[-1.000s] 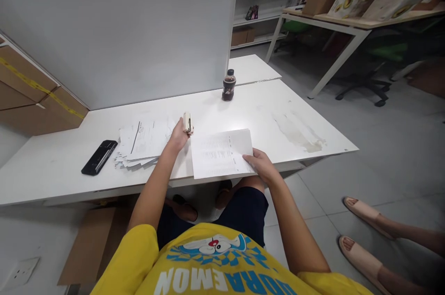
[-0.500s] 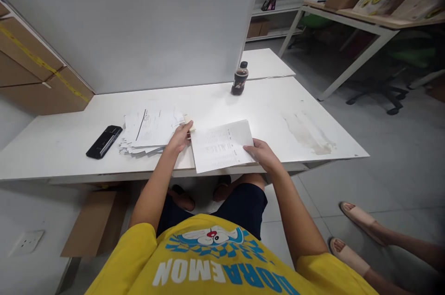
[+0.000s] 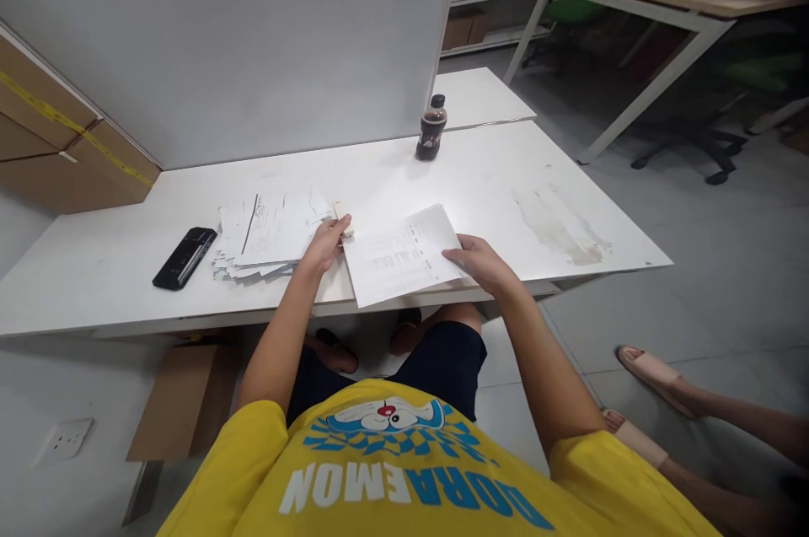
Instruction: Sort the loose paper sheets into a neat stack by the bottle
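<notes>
At the near edge of one white desk (image 3: 372,181), in the head view, I see one person in a yellow shirt (image 3: 379,469) with both hands occupied. Their left hand (image 3: 324,245) is closed around one small cream stapler (image 3: 343,218), held at the upper left corner of some printed paper (image 3: 398,259); whether it touches the paper I cannot tell. Their right hand (image 3: 484,261) pinches the paper's right side between thumb and fingers. It could be one sheet or several; I can't count them. Just left of the left hand lies one untidy stack of papers (image 3: 278,225), and beside that, one black case (image 3: 185,258). Farther back stands one dark bottle (image 3: 431,130), upright. Someone else's two pale slippers (image 3: 654,380) rest on the floor at right.
</notes>
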Motion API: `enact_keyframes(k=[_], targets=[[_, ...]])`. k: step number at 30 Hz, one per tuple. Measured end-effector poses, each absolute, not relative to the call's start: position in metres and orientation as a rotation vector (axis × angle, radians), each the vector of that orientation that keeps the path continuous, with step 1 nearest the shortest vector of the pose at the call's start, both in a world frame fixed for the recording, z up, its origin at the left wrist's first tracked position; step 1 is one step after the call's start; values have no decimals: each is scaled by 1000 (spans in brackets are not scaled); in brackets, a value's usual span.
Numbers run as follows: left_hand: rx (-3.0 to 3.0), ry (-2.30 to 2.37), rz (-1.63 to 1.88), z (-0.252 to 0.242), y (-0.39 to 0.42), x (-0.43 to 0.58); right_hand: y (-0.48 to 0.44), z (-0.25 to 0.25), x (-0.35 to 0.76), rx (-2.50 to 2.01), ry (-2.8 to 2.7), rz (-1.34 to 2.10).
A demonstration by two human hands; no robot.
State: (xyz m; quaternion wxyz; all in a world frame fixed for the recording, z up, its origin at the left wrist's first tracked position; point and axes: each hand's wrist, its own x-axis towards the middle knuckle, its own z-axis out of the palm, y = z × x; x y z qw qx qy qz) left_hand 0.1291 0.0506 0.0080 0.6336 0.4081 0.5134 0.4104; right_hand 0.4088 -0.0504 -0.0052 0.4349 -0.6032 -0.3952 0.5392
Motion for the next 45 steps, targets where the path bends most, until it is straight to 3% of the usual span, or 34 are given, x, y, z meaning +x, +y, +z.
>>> enact_keyframes(k=[15, 20, 25, 34, 40, 45], targets=[[954, 1174, 1018, -6, 42, 134, -50, -23, 428, -1495, -1034, 1303], [1042, 1277, 1100, -20, 22, 134, 2, -36, 485, -1676, -954, 998], [1183, 1382, 833, -19, 1, 132, 85, -40, 551, -2025, -1146, 547], [1545, 1689, 478, 9, 6, 132, 127, -46, 583, -2362, -1528, 307], [1703, 1793, 461, 11, 16, 141, 116, -43, 569, -2308, -1381, 110], [1608, 1769, 665, 6, 1, 144, 95, -29, 507, -1896, -1061, 2]])
